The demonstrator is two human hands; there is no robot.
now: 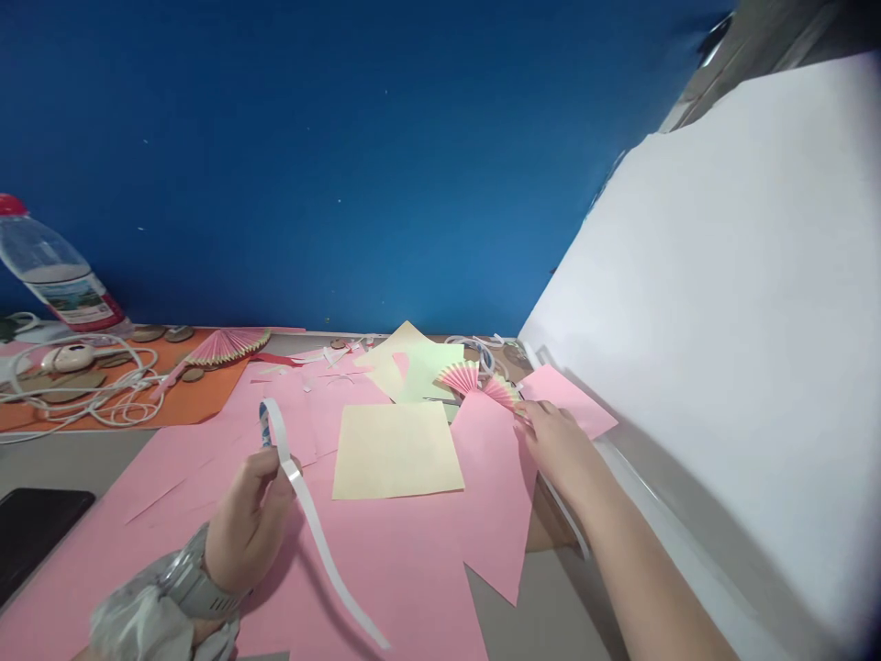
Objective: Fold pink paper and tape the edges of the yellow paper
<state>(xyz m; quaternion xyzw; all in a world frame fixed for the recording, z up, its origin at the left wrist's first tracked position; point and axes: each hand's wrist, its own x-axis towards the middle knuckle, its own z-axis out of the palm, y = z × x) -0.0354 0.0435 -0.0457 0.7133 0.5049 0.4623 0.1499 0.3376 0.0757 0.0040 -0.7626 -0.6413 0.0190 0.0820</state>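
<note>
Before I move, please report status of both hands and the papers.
Left hand holding white strip. Right hand at small pink fan, grip unclear. Yellow sheet lies between hands.

Your left hand point(251, 519) is raised with thumb and fingers pinched together, its wrist wearing a watch point(196, 574) beside a bunched sleeve point(148, 610), while your bare right forearm point(633, 551) reaches forward and inward, the right hand point(551, 436) palm down with fingers extended.

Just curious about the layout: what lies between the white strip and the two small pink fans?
A pale yellow sheet on pink paper, seen in the head view.
</note>
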